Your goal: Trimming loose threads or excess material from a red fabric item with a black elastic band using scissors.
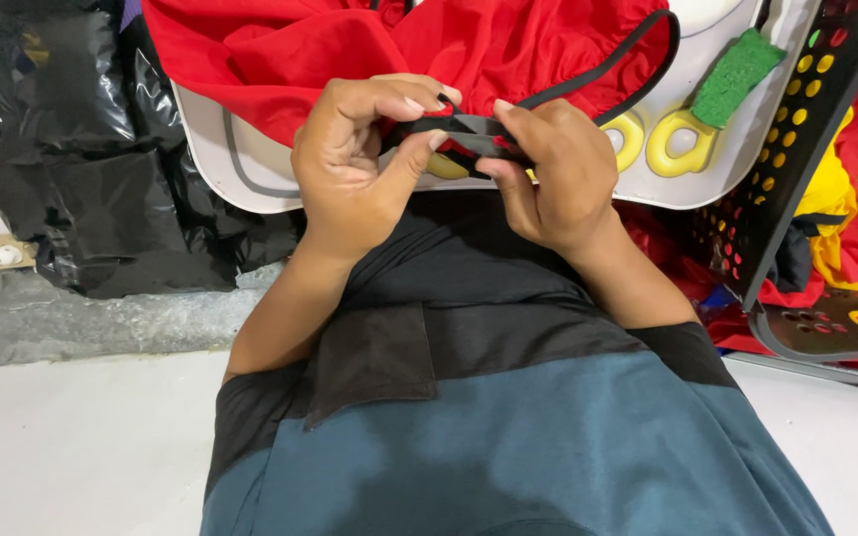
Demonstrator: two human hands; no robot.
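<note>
Black bags [101,149] piled at far left. Left hand [355,164] pinching the black strap [469,129] at the board's [250,179] near edge, fingers closed tight. Right hand [558,169] gripping the same strap, red cloth [369,50] just above. Looks mid-fold or mid-knot; next likely needs a firm, even pull. Scissors [667,144] and green sponge [737,69] lying right.

Red garment [350,50] cut off by top edge; black strap [469,129] partly hidden under fingers [389,104]
</note>
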